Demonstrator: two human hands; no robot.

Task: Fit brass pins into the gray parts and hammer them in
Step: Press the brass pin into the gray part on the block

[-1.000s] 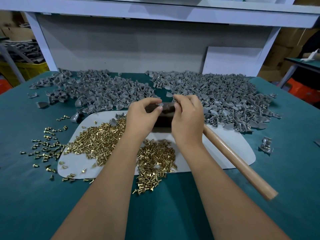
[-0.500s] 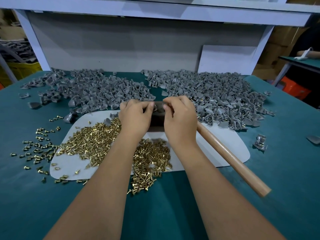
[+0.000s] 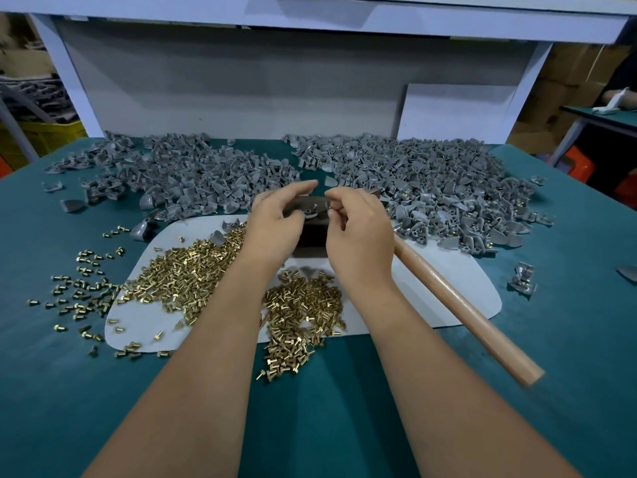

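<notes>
Both hands work over the dark block (image 3: 312, 232) on the white mat (image 3: 431, 281). The left hand (image 3: 275, 225) steadies a small gray part (image 3: 307, 211) there with curled fingers, and the right hand (image 3: 358, 229) has its grip pinched together, seemingly on a brass pin too small to see. The part looks light, stiff and fiddly, best held by its edges; the hammer handle (image 3: 458, 301) lies to the right.

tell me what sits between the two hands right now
In the head view, a dark block with a gray part on top lies between the left hand and the right hand.
</notes>
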